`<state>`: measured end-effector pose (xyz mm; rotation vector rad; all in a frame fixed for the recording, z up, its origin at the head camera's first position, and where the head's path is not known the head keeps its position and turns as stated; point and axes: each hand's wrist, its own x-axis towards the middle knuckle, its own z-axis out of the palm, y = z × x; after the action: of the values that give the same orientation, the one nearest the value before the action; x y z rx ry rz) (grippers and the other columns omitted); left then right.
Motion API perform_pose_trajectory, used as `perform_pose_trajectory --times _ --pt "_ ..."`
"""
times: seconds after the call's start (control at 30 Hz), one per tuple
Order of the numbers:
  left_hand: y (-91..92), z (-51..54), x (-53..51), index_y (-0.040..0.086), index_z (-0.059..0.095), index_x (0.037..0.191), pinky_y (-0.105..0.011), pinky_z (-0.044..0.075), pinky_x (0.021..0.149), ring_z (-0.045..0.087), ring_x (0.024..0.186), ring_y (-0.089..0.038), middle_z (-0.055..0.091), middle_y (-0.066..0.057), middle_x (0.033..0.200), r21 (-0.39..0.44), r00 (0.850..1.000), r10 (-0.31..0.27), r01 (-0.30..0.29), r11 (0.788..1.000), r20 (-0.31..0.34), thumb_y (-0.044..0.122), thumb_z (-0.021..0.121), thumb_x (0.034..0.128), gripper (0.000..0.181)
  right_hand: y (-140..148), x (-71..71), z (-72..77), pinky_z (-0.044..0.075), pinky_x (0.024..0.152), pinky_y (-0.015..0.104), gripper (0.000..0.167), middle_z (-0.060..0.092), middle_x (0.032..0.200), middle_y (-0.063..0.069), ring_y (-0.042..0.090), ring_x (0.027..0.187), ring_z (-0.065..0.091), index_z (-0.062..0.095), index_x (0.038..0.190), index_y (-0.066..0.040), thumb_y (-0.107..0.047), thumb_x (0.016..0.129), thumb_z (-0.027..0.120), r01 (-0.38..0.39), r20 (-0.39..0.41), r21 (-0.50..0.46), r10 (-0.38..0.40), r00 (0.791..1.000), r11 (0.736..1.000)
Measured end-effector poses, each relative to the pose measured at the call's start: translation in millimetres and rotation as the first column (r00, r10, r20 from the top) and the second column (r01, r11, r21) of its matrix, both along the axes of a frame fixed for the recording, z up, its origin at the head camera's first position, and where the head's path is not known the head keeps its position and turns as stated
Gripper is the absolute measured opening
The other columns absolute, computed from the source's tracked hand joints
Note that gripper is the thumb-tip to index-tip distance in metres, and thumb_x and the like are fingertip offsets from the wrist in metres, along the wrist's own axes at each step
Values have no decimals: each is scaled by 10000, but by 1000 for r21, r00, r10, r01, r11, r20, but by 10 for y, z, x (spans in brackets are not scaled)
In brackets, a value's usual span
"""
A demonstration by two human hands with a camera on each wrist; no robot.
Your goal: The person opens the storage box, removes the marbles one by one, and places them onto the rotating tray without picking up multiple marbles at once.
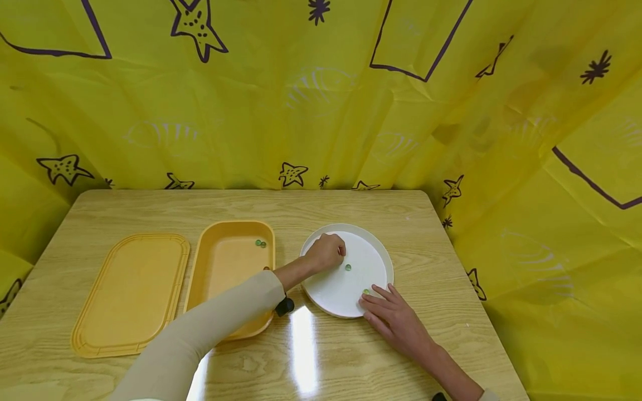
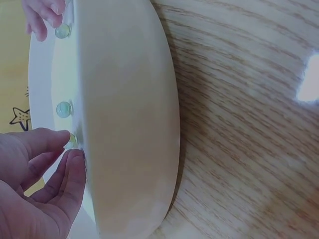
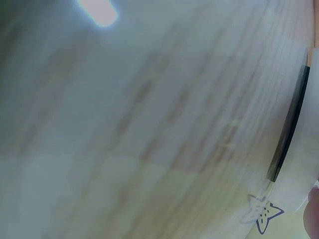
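Observation:
My left hand (image 1: 327,253) is over the left part of a round white tray (image 1: 321,301), its fingers curled. In the left wrist view, the left hand (image 2: 45,184) pinches a greenish glass marble (image 2: 71,142) between its fingertips, low by the tray wall (image 2: 129,119). A second green marble (image 1: 348,267) lies loose on the tray floor. Beside a third, yellow-green marble (image 1: 366,291), my right hand (image 1: 398,320) reaches over the near right rim with fingers extended. Only a sliver of the right hand (image 3: 312,214) shows in the right wrist view.
Left of the tray stands a deep yellow-orange bin (image 1: 200,267), partly behind my left forearm. Inside it are two green marbles (image 1: 260,243) and a brownish one (image 1: 266,268). A flat orange lid (image 1: 130,289) lies farther left on the wooden table (image 1: 426,245). Yellow curtains (image 1: 321,122) hang behind.

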<state>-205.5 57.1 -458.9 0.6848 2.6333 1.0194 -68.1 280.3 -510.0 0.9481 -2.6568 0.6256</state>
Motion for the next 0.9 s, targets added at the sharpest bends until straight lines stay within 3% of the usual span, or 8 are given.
perform_pose_trajectory --times 0.33,0.57,0.9 --pt "2 5 -28 30 731 813 -245 472 593 579 712 -163 663 -59 832 2 1000 0 0 1000 13 -42 705 812 77 5 -12 -9 305 1081 573 299 682 1248 0 289 1277 538 730 1222 -123 -270 969 669 -4 -6 -3 4 1000 1000" --pt "-52 145 -58 17 755 888 -265 489 648 615 784 -192 688 -68 877 10 1000 -14 14 1000 1 -17 711 847 69 0 -2 1 308 1076 583 303 678 1255 0 288 1283 534 729 1225 -120 -267 967 671 5 0 0 -5 1000 1000" --pt "-309 277 -32 -10 744 938 -246 500 692 631 798 -177 698 -58 859 132 1000 -13 11 991 14 18 735 869 75 0 3 3 309 1076 583 303 677 1258 0 288 1285 532 727 1227 -118 -270 973 662 1 -1 -3 -1 1000 1000"
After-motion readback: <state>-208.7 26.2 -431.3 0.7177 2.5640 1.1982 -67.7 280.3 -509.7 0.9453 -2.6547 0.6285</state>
